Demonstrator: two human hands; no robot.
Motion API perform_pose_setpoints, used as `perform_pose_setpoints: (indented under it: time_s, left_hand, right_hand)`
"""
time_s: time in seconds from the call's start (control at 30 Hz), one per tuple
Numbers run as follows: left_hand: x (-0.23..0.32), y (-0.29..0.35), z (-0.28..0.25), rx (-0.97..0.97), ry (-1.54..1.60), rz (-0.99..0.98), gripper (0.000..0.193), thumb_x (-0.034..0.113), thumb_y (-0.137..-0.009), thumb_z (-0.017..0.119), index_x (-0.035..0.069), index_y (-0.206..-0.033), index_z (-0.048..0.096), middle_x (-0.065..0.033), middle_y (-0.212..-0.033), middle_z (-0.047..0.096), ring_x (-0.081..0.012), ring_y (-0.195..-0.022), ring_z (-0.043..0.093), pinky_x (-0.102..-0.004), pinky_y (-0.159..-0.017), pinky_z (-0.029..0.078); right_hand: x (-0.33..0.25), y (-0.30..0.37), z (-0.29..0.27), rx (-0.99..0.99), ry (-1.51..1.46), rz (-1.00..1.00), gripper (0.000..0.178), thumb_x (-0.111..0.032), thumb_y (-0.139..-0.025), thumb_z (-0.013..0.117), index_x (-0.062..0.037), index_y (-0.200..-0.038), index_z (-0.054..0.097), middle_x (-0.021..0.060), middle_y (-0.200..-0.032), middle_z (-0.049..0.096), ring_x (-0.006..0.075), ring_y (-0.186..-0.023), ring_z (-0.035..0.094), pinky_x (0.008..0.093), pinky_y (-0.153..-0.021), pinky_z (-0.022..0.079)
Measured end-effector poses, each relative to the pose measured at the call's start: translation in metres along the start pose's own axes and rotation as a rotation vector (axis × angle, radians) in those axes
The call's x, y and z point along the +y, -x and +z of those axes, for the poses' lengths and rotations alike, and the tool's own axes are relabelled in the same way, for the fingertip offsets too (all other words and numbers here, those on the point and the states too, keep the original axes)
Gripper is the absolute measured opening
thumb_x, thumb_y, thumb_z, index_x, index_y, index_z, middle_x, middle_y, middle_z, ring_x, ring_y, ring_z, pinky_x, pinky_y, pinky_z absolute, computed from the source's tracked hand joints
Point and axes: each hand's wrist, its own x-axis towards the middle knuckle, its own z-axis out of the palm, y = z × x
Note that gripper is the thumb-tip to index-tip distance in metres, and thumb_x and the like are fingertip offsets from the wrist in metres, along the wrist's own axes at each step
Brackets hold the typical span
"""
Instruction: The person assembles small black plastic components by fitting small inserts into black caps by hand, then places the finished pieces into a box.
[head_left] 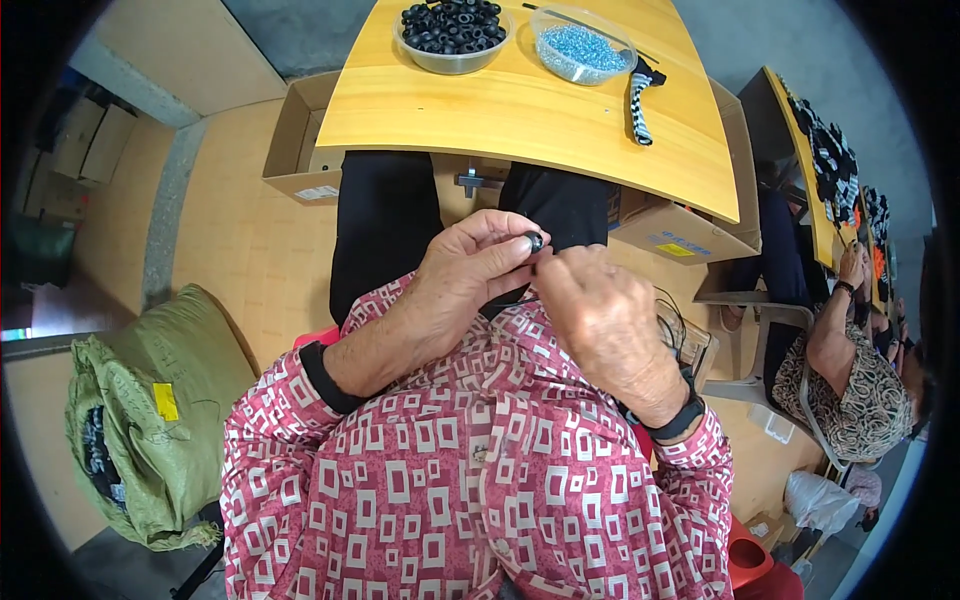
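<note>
Above my lap, my left hand (463,270) pinches a small round black piece (534,241) between thumb and fingertips. It looks like the black rings (455,25) heaped in a clear bowl (458,66) on the table. Close beside it, my right hand (607,318) has its fingers closed, their tips turned away near the black piece. Whatever these fingers hold is hidden. Another clear bowl (562,70) contains many tiny bluish, shiny pieces (582,46). A black-and-white striped item (641,108) with a black end lies on the tabletop to its right.
The yellow table (520,130) ends just beyond my knees. Open cardboard boxes (298,150) stand beneath it on both sides. A green woven sack (165,410) leans at my left. On the right, another person (835,370) sits at a second table with black-and-white items (825,160).
</note>
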Motion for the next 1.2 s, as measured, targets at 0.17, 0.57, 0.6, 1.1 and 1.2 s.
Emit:
perform_pose_setpoints:
  time_s: [0.17, 0.57, 0.6, 1.1, 1.2]
  left_hand:
    - [-0.001, -0.006, 0.0, -0.123, 0.263, 0.0, 0.016, 0.009, -0.096, 0.055, 0.005, -0.111, 0.054, -0.0121, -0.108, 0.064, -0.0231, -0.113, 0.06, -0.0361, -0.101, 0.047]
    - [0.014, -0.005, 0.007, -0.179, 0.268, 0.134, 0.019, 0.016, -0.098, 0.052, 0.006, -0.114, 0.05, -0.0109, -0.111, 0.061, -0.0206, -0.109, 0.059, -0.0367, -0.095, 0.049]
    - [0.015, -0.005, 0.005, -0.184, 0.271, 0.141, 0.019, 0.016, -0.098, 0.052, 0.006, -0.114, 0.05, -0.0109, -0.111, 0.061, -0.0206, -0.109, 0.059, -0.0367, -0.095, 0.049]
    - [0.024, 0.005, 0.011, -0.199, 0.195, 0.142, 0.018, 0.014, -0.097, 0.055, 0.008, -0.114, 0.057, -0.0069, -0.109, 0.063, -0.0137, -0.102, 0.061, -0.0276, -0.09, 0.049]
    - [0.023, 0.007, 0.011, -0.247, 0.203, 0.157, 0.019, 0.011, -0.096, 0.055, 0.007, -0.115, 0.057, -0.0079, -0.11, 0.064, -0.0143, -0.1, 0.063, -0.0237, -0.085, 0.051]
  right_hand:
    - [-0.021, -0.014, 0.011, 0.045, -0.115, -0.172, 0.014, -0.004, -0.069, 0.061, 0.0002, -0.081, 0.056, 0.0081, -0.075, 0.051, 0.021, -0.07, 0.058, 0.0298, -0.06, 0.052]
    - [-0.013, -0.02, 0.009, 0.175, -0.948, 0.154, 0.017, 0.01, -0.075, 0.069, 0.0023, -0.091, 0.068, 0.0094, -0.086, 0.068, 0.0144, -0.075, 0.064, 0.0267, -0.068, 0.052]
    - [-0.009, -0.019, 0.009, 0.174, -1.122, 0.25, 0.018, 0.009, -0.077, 0.069, 0.0024, -0.094, 0.067, 0.0083, -0.088, 0.068, 0.0127, -0.076, 0.065, 0.0242, -0.067, 0.052]
    - [0.012, -0.013, -0.016, 0.36, -1.177, 0.396, 0.021, 0.009, -0.078, 0.071, 0.0041, -0.098, 0.066, 0.0078, -0.09, 0.067, 0.0099, -0.074, 0.063, 0.0204, -0.067, 0.052]
    - [0.016, -0.012, -0.017, 0.37, -0.949, 0.296, 0.019, 0.007, -0.079, 0.071, 0.0038, -0.097, 0.067, 0.0067, -0.087, 0.067, 0.0089, -0.074, 0.062, 0.0195, -0.067, 0.05]
